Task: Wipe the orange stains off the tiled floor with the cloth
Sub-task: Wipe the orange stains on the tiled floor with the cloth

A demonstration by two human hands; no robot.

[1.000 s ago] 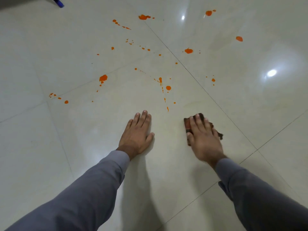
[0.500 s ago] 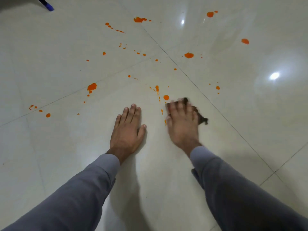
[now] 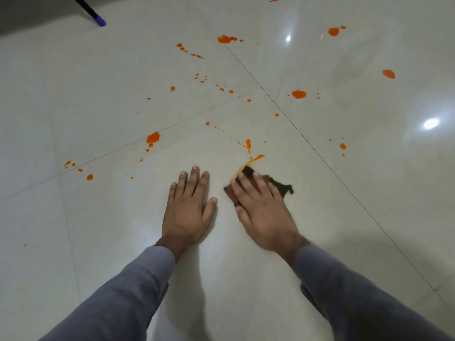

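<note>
While the left hand (image 3: 188,207) lies flat on the pale tiled floor (image 3: 103,217), palm down with its fingers (image 3: 193,178) spread and holding nothing, the right hand (image 3: 261,207) presses a dark brown cloth (image 3: 283,187) against the tile just to its right. The right fingers (image 3: 246,185) are laid out flat over the cloth, pinning it rather than curling around it; a crumpled corner sticks out past the hand on the right. From the cloth's far edge a thin orange smear (image 3: 248,163) curves up toward a vertical drip (image 3: 248,143). Orange stains (image 3: 299,94) dot the tiles beyond both hands: a larger blot (image 3: 153,138) to the far left, a splash (image 3: 226,39) near the grout line, others scattered farther right. Both arms wear grey sleeves (image 3: 128,291). In the far left corner lies a dark rod with a blue tip (image 3: 99,20). Bright light spots reflect on the glossy tiles at right.
</note>
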